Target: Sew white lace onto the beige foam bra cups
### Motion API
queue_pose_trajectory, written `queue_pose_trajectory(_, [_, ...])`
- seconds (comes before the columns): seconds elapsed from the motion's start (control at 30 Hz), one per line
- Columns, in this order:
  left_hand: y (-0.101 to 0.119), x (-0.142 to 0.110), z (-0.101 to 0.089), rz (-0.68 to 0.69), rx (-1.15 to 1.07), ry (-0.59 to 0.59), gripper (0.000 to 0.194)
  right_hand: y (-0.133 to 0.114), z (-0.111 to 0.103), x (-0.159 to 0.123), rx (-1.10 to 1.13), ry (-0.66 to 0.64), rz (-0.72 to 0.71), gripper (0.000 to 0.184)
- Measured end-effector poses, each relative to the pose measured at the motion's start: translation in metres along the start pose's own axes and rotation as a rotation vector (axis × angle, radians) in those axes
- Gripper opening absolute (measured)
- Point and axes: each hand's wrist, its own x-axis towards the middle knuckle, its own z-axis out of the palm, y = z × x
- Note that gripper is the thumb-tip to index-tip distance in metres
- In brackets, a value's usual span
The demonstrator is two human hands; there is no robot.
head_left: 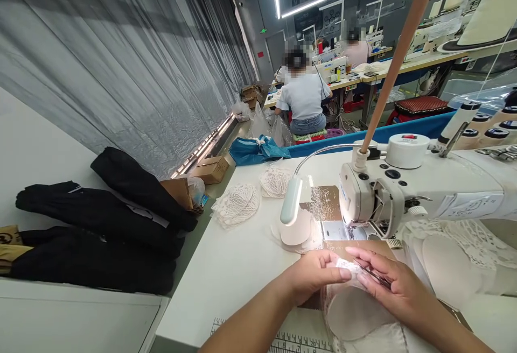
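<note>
My left hand (319,275) pinches the edge of a white lace piece (343,265) between thumb and fingers, in front of the sewing machine. Facing it, my right hand (390,280) has slim dark metal tweezers (375,276) lying in its fingers, its fingertips at the same lace. A pale rounded cup (355,312) with a lace edge hangs below both hands, over the table's near side. The sewing machine's head (359,197) stands just beyond, its needle area brightly lit. The tweezers' tips are hard to make out.
Lace cups lie stacked (238,205) at the table's left, with another cup (297,229) under the lamp (291,199). More lace pieces (452,261) lie right. A printed ruler (288,342) marks the near edge. Thread cones (495,135) stand behind the machine. A co-worker (305,97) sits ahead.
</note>
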Motion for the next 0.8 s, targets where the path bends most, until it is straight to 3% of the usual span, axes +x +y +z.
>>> queue_pose_trajectory(0.13, [-0.003,0.007,0.006,0.0,-0.08,0.001,0.045,-0.002,-0.001,-0.001,0.012,0.004,0.005,0.041])
queue_pose_trajectory(0.3, [-0.009,0.009,0.001,0.048,0.017,0.072,0.043,0.0,-0.004,0.0,0.045,0.097,0.074,0.048])
queue_pose_trajectory(0.53, [-0.019,0.009,-0.014,0.127,0.08,0.14,0.04,-0.003,-0.009,0.004,0.068,0.008,0.122,0.042])
queue_pose_trajectory(0.8, [-0.012,0.007,-0.008,0.09,0.213,0.13,0.047,-0.006,0.004,0.003,0.153,-0.136,0.151,0.039])
